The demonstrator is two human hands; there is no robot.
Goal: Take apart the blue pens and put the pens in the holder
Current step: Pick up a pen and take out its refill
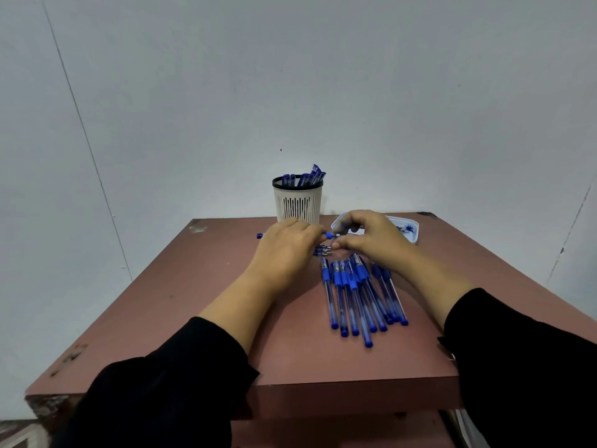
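Both hands work on 1 blue pen [328, 235], held level above the bench [200, 305] so its ends can be pulled or twisted apart. The left hand [284, 245] curls its fingers round the barrel; the pen's far end pokes out past that hand's outer side. The right hand [371, 236] pinches the tip end between thumb and fingertips, a grip suited to loosening a small front piece. Which part is coming free I cannot tell, since the fingers cover the joint.

Just under the 2 hands, toward the wrists, lies a fan of about 10 blue pens [358, 295], tips pointing at the hands, likely laid there so the next one is an easy reach. A few small tipped pieces [323, 251] lie directly below the held pen.

Beyond the left hand's knuckles stands the slotted holder [298, 202], already carrying several blue pieces upright. Beyond the right hand sits a shallow white tray [410, 229] with small parts inside, probably there to catch removed bits. Judging by the pile, much of the task remains.
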